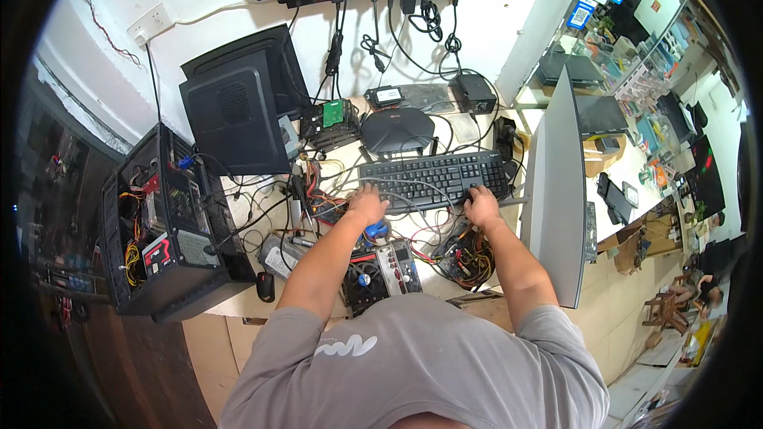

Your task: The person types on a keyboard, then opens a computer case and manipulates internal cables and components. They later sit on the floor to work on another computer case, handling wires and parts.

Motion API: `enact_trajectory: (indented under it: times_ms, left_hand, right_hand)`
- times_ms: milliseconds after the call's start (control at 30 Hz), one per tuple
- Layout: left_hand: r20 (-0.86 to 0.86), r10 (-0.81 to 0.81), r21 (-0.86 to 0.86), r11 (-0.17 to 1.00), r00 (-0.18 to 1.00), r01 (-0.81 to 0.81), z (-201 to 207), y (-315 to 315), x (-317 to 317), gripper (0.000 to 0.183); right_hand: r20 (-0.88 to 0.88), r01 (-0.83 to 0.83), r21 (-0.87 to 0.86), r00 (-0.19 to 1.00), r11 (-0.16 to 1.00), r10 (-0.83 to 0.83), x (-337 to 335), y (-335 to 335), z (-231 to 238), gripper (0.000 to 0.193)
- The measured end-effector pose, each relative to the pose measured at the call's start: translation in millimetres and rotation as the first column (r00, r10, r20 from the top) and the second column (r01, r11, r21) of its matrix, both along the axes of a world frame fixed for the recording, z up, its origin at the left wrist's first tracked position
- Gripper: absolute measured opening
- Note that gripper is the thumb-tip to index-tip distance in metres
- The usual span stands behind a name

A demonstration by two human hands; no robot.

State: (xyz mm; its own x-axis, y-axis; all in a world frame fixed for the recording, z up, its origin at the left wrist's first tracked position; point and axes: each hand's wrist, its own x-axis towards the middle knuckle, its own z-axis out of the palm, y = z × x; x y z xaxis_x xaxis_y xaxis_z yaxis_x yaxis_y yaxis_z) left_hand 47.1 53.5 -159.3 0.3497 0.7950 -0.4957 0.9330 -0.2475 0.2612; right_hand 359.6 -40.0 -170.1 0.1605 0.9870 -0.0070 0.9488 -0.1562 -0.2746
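Observation:
A black keyboard (pixel 435 178) lies across the middle of the workbench, with a few thin grey cables running over it. My left hand (pixel 368 205) rests at its lower left corner, fingers apart and reaching onto the edge keys. On the lower right keys lies my right hand (pixel 482 206), fingers stretched out with nothing held. Between my forearms sits a motherboard (pixel 394 267) with a black fan (pixel 364 280) on it. A tangle of coloured power cables (pixel 469 258) is heaped beside my right forearm.
An opened computer case (pixel 171 242) stands at the left, next to black panels (pixel 234 111). A black mouse (pixel 265 287) lies at the front left edge. A router (pixel 397 130) and a green circuit board (pixel 333 113) sit behind the keyboard. A monitor (pixel 554 191) stands close on the right.

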Motion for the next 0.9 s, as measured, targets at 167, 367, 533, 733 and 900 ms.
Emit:
enact_trajectory:
  times_ms: [167, 367, 533, 733, 900]
  left_hand:
    - [0.072, 0.091, 0.019, 0.996, 0.993, -0.092, 8, -3, -1, 0.068]
    - [0.021, 0.061, -0.036, 0.998, 0.998, -0.060, 12, 8, -5, 0.074]
    - [0.032, 0.072, -0.033, 0.997, 0.997, -0.071, 16, 9, -2, 0.076]
    - [0.013, 0.033, -0.083, 0.996, 0.999, -0.032, 9, 15, -4, 0.079]
    - [-0.012, 0.026, -0.082, 0.996, 1.000, -0.026, 8, 18, -3, 0.082]
  right_hand:
    - [-0.002, -0.005, -0.004, 1.000, 1.000, 0.005, -1, -1, 4, 0.036]
    - [-0.015, -0.019, 0.018, 1.000, 1.000, 0.020, 2, -3, 3, 0.034]
    - [0.024, -0.015, 0.010, 1.000, 1.000, 0.015, 1, -4, 4, 0.034]
    - [-0.008, -0.013, 0.026, 1.000, 1.000, 0.014, 0, -5, 4, 0.035]
    - [-0.022, -0.008, 0.025, 1.000, 1.000, 0.009, 1, -5, 3, 0.034]
